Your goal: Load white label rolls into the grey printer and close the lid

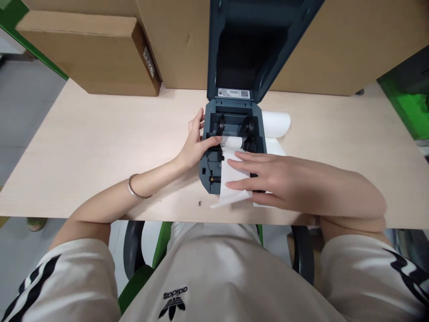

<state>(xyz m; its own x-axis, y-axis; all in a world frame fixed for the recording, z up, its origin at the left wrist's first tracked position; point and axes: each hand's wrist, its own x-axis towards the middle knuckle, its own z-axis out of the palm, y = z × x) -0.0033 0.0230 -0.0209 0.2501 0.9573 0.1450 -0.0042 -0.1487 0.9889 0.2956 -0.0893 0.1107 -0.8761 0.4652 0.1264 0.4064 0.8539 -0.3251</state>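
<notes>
Plainly, from the head view, our left hand [194, 146] grips the open printer's [205, 162] side wall, while our right hand [275, 180] lies loosely spread over paper [228, 173] inside. That sheet looks light, floppy, easily creased; we'd pinch its edges.

The case [234, 121] looks matt plastic, the strip [229, 174] paper, the bracelet [130, 188] shiny metal.
</notes>
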